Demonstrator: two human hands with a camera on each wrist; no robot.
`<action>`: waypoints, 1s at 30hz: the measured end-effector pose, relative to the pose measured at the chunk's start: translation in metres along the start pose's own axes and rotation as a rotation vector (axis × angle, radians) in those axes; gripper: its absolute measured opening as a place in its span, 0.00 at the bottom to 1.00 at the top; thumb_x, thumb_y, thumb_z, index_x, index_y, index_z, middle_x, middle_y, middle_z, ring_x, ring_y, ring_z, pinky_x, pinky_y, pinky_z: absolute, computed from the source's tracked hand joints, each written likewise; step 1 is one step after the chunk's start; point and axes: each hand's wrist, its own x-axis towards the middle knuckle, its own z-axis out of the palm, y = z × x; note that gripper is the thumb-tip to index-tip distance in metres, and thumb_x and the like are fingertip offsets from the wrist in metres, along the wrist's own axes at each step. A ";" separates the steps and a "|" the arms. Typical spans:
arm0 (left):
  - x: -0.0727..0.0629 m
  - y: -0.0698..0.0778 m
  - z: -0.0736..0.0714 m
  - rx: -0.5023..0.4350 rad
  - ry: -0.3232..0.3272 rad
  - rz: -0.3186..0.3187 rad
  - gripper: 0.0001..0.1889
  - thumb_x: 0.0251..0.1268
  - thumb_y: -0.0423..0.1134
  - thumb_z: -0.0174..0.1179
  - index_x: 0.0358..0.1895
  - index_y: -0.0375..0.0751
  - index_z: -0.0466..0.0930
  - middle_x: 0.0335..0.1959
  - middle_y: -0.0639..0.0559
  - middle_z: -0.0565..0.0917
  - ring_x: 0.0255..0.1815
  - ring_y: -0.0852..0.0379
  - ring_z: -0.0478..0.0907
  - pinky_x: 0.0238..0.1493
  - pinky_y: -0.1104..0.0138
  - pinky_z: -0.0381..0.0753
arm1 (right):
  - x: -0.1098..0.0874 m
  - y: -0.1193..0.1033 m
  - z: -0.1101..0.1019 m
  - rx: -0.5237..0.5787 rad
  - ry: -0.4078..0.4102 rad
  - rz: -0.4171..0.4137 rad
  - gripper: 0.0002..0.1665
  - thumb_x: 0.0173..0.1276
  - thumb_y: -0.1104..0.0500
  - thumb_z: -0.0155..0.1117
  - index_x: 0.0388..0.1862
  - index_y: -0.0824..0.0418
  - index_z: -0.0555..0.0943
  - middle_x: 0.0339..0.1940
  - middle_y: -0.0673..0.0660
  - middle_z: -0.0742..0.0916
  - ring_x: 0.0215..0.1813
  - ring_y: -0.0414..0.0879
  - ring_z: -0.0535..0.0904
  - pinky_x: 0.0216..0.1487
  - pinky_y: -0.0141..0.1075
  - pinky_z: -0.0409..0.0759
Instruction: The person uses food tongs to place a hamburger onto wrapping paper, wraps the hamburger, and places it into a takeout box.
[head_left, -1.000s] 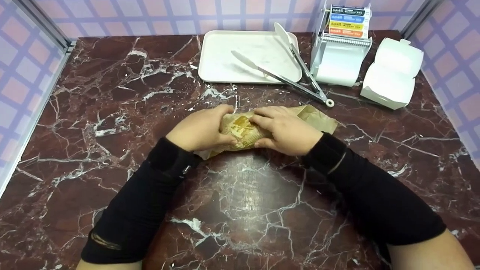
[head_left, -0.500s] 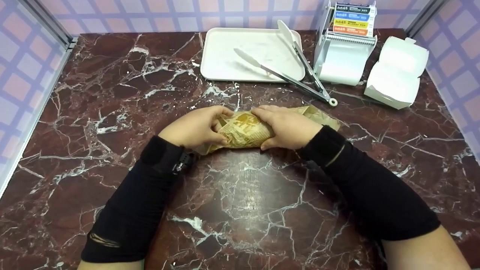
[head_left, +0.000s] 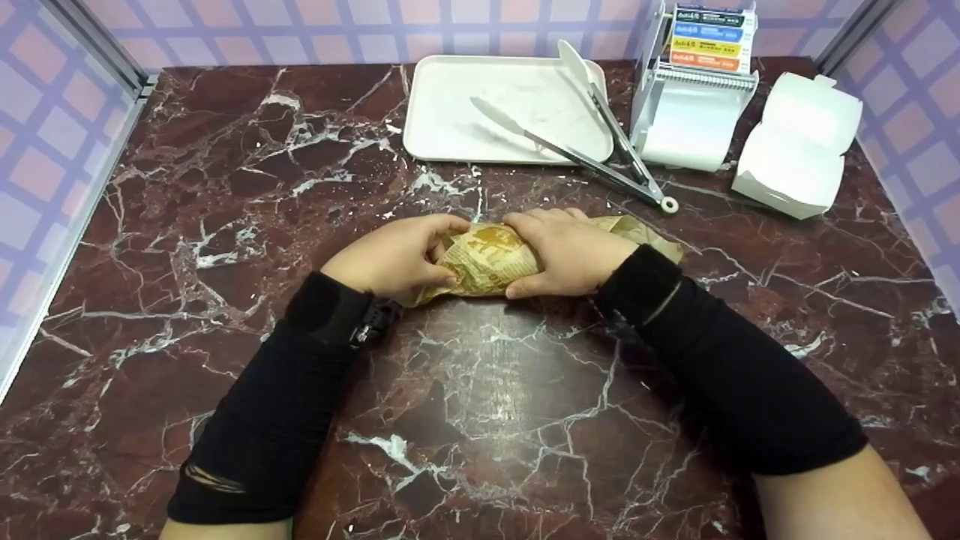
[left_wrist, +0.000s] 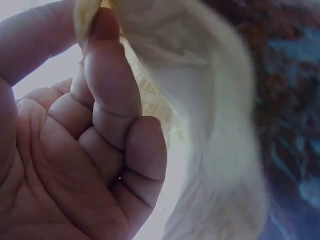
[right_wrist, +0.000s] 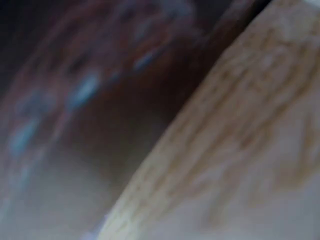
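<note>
Head view takes in a dark red, white-veined marbled tabletop point(head_left: 510, 405) beneath the fingers. Beyond the fingertips lies a white rectangular tray with rounded corners point(head_left: 525, 82); farther to the right of the fingers stands a metal-framed dispenser with a white roll and coloured label strips point(head_left: 694, 97), and beyond it an opened white hinged carton point(head_left: 799, 146). Between both hands, on the tabletop, sits a crumpled tan printed-paper parcel point(head_left: 487, 262), its loose end trailing past the right fingers. Spread metal tongs with pale tips point(head_left: 600, 171) lie beyond the right fingers, partly over the tray. The right hand point(head_left: 570, 251) grips the parcel, thumb on the near side. The left hand point(head_left: 397, 251) pinches the paper at the parcel's left end, its other fingers curled. An orange-yellow patch point(head_left: 495, 236) marks the paper between the fingers.
</note>
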 end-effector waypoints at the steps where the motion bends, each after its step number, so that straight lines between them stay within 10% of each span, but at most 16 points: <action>1: 0.000 0.000 0.000 -0.017 -0.013 -0.006 0.45 0.63 0.38 0.74 0.82 0.54 0.62 0.39 0.51 0.87 0.28 0.53 0.84 0.30 0.61 0.87 | 0.001 0.000 0.000 0.007 0.002 0.005 0.66 0.62 0.28 0.72 0.86 0.59 0.55 0.84 0.61 0.67 0.84 0.58 0.61 0.86 0.58 0.52; 4: -0.001 -0.003 -0.001 -0.047 -0.052 -0.025 0.52 0.59 0.39 0.78 0.84 0.55 0.56 0.40 0.50 0.87 0.27 0.52 0.84 0.28 0.60 0.88 | 0.003 -0.001 0.000 0.013 0.008 0.018 0.66 0.58 0.31 0.77 0.85 0.58 0.57 0.83 0.60 0.69 0.83 0.57 0.63 0.85 0.60 0.50; 8: -0.003 -0.005 0.001 0.040 -0.059 -0.033 0.63 0.50 0.44 0.83 0.87 0.58 0.48 0.69 0.42 0.79 0.57 0.45 0.85 0.58 0.50 0.87 | 0.004 -0.002 0.000 0.008 0.017 0.028 0.68 0.53 0.33 0.82 0.85 0.57 0.59 0.82 0.60 0.71 0.82 0.57 0.65 0.85 0.60 0.50; 11: -0.004 -0.004 0.002 0.150 -0.049 -0.051 0.67 0.49 0.47 0.82 0.88 0.62 0.42 0.86 0.40 0.56 0.80 0.39 0.66 0.78 0.42 0.69 | 0.004 -0.001 0.000 0.006 0.021 0.022 0.69 0.51 0.35 0.83 0.84 0.57 0.59 0.81 0.60 0.72 0.81 0.57 0.66 0.84 0.59 0.52; 15: -0.003 -0.007 0.000 0.216 -0.061 -0.077 0.65 0.55 0.44 0.78 0.88 0.64 0.36 0.86 0.36 0.51 0.78 0.35 0.69 0.72 0.42 0.76 | 0.005 0.001 0.001 -0.004 0.030 0.005 0.67 0.51 0.37 0.84 0.83 0.56 0.61 0.79 0.59 0.74 0.79 0.57 0.68 0.82 0.56 0.54; 17: -0.004 -0.009 -0.001 0.215 -0.064 -0.083 0.64 0.57 0.41 0.76 0.88 0.64 0.36 0.82 0.35 0.65 0.68 0.38 0.79 0.62 0.46 0.84 | 0.004 0.001 0.001 -0.018 0.035 -0.002 0.67 0.51 0.37 0.84 0.83 0.56 0.61 0.79 0.58 0.74 0.78 0.57 0.69 0.81 0.56 0.54; 23: -0.006 -0.020 -0.009 0.149 -0.064 -0.112 0.65 0.57 0.39 0.76 0.88 0.62 0.34 0.39 0.50 0.84 0.36 0.52 0.80 0.41 0.60 0.83 | 0.001 0.000 0.002 -0.064 0.043 -0.022 0.67 0.53 0.36 0.83 0.86 0.52 0.58 0.78 0.60 0.74 0.77 0.59 0.67 0.79 0.56 0.55; 30: -0.012 -0.029 -0.022 0.112 -0.001 -0.208 0.52 0.61 0.62 0.72 0.85 0.51 0.56 0.61 0.44 0.83 0.55 0.43 0.83 0.67 0.41 0.78 | 0.000 0.001 0.003 -0.095 0.062 -0.049 0.64 0.54 0.36 0.82 0.85 0.50 0.60 0.76 0.61 0.75 0.75 0.61 0.68 0.78 0.58 0.57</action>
